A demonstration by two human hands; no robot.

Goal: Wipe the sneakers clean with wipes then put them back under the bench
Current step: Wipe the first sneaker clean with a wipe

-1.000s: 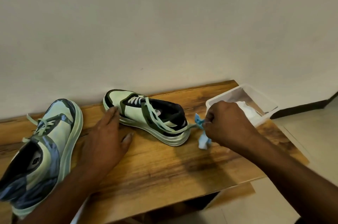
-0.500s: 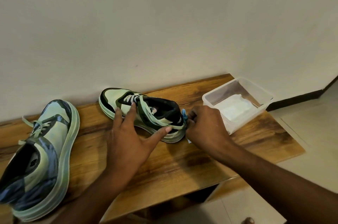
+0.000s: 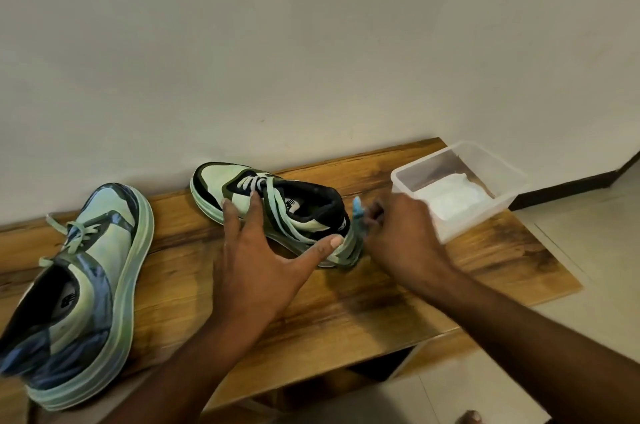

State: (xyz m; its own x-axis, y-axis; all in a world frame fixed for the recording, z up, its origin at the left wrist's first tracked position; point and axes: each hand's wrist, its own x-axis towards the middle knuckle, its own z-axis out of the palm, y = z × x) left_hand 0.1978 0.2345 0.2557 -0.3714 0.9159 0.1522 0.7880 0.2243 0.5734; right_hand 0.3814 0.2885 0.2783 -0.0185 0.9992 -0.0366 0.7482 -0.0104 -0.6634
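On the wooden bench (image 3: 381, 302) the left hand (image 3: 256, 261) lies spread on the middle sneaker (image 3: 277, 209), its straight fingers (image 3: 230, 216) pressing the side and the thumb reaching toward the heel. The right hand (image 3: 401, 233) is curled and pinches a blue wipe (image 3: 356, 209) against the heel. The other sneaker (image 3: 79, 292) lies at the left, and a clear box (image 3: 460, 188) with white wipes stands at the right.
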